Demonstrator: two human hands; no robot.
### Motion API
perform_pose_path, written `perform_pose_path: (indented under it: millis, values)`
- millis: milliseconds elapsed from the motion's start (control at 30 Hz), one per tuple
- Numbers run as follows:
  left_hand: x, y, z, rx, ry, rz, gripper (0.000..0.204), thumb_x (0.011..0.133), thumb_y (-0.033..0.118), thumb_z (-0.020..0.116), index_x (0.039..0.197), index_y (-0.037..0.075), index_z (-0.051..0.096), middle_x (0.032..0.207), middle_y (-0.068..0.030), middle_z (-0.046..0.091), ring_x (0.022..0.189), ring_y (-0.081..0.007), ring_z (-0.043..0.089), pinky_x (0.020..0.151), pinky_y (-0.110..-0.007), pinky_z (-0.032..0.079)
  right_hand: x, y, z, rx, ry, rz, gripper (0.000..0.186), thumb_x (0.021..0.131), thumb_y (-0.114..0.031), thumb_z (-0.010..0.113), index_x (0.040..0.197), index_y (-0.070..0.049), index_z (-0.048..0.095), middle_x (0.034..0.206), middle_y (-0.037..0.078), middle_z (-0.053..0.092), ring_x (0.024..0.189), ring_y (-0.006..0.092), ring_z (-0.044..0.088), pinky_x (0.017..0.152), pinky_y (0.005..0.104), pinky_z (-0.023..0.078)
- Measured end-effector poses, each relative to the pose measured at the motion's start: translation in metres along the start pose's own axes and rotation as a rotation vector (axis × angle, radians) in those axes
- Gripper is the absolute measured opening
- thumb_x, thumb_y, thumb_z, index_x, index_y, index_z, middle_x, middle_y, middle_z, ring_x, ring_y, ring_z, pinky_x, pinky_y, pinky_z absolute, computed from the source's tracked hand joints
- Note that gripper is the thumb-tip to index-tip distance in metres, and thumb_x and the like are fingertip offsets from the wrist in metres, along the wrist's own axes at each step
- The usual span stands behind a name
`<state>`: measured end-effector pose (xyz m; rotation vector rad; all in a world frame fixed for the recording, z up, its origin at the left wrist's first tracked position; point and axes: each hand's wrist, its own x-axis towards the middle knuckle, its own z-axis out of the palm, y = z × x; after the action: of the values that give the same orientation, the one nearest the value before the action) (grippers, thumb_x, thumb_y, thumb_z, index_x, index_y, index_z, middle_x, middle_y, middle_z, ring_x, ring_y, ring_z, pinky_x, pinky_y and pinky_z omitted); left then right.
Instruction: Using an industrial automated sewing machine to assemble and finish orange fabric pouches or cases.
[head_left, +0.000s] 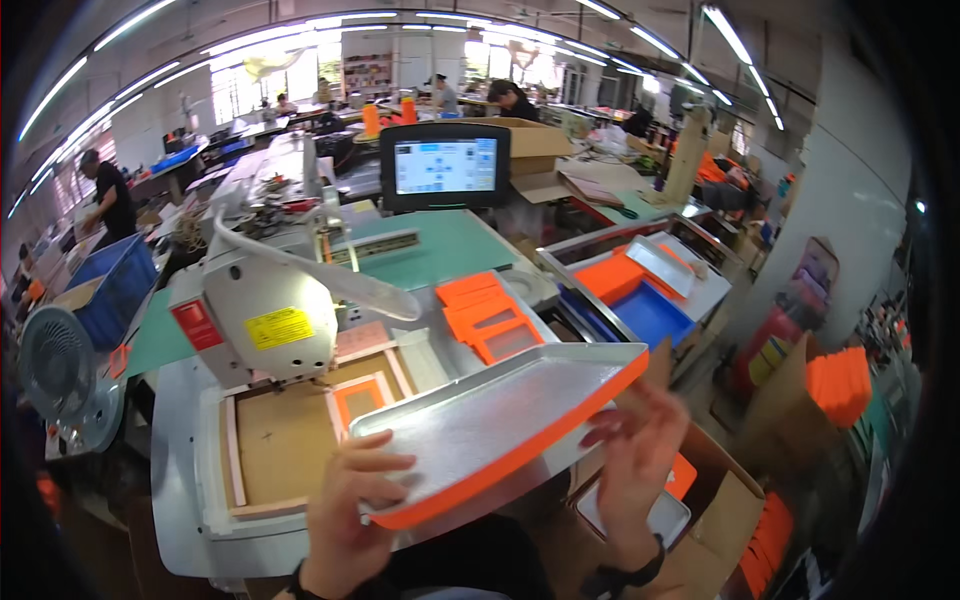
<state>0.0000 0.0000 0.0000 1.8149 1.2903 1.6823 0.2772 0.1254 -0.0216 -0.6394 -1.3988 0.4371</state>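
My left hand (350,510) grips the near left corner of a shallow metal tray (480,420) with an orange outer side, which is tilted above the worktable. My right hand (640,460) is beside the tray’s right end, fingers raised and apart; whether they touch it is unclear. Behind the tray, a white industrial machine (260,300) stands over a board jig (270,460) holding a small orange frame (360,406). Several flat orange pieces (475,300) lie beyond the tray.
A screen (444,165) stands behind. Blue trays (645,312) are right; a carton (728,500) and orange stacks (838,385) sit lower right. A fan (58,365) and blue crate (112,290) are left. A pillar (840,200) rises right. Several co-workers (105,195) work farther back.
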Motion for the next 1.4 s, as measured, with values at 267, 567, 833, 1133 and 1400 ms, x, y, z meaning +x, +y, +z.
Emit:
perform_pose_path:
  millis: [267, 567, 833, 1133, 1400]
  values:
    - [-0.02, 0.001, -0.101, -0.19, 0.118, -0.198, 0.019, 0.091, 0.007, 0.07, 0.101, 0.005, 0.054, 0.106, -0.0091, 0.063, 0.116, -0.0251, 0.058, 0.11, -0.046, 0.039, 0.056, 0.0, 0.066, 0.352, -0.642, 0.301, 0.048, 0.091, 0.005, 0.055, 0.138, -0.003, 0.051, 0.106, 0.005, 0.06, 0.085, 0.0095, 0.057, 0.07, 0.0225, 0.048]
    - [-0.052, 0.002, -0.157, 0.318, -0.025, -0.101, 0.019, 0.082, -0.008, 0.066, 0.094, 0.007, 0.062, 0.11, -0.0092, 0.07, 0.113, -0.0306, 0.062, 0.103, -0.045, 0.046, 0.042, -0.012, 0.094, 0.169, -1.045, -0.035, 0.03, 0.079, -0.003, 0.079, 0.104, -0.003, 0.064, 0.107, 0.012, 0.066, 0.091, 0.021, 0.065, 0.077, 0.0292, 0.054]
    - [-0.042, -0.026, -0.181, 0.533, -0.092, -0.101, 0.027, 0.074, -0.007, 0.073, 0.095, 0.009, 0.065, 0.114, -0.0087, 0.07, 0.114, -0.0327, 0.063, 0.098, -0.04, 0.049, 0.04, 0.002, 0.126, 0.086, -1.105, -0.073, 0.025, 0.079, -0.002, 0.077, 0.1, -0.003, 0.063, 0.108, 0.011, 0.064, 0.087, 0.0223, 0.066, 0.076, 0.0305, 0.054]
    - [-0.035, -0.04, -0.187, 0.783, -0.285, -0.265, 0.035, 0.076, 0.011, 0.079, 0.11, 0.012, 0.069, 0.134, -0.011, 0.058, 0.126, -0.0365, 0.053, 0.103, -0.044, 0.046, 0.031, 0.02, 0.14, -0.133, -1.265, -0.267, 0.027, 0.074, -0.006, 0.077, 0.099, -0.007, 0.067, 0.105, 0.009, 0.064, 0.097, 0.0293, 0.063, 0.081, 0.0381, 0.052]
    - [-0.044, -0.046, -0.186, 0.719, -0.487, -0.261, 0.038, 0.079, 0.022, 0.079, 0.116, 0.021, 0.071, 0.137, -0.0114, 0.056, 0.136, -0.0438, 0.042, 0.115, -0.052, 0.034, 0.009, 0.037, 0.146, -0.209, -1.26, -0.545, 0.036, 0.064, -0.008, 0.083, 0.098, -0.01, 0.071, 0.102, 0.006, 0.066, 0.108, 0.0287, 0.064, 0.086, 0.0387, 0.054]
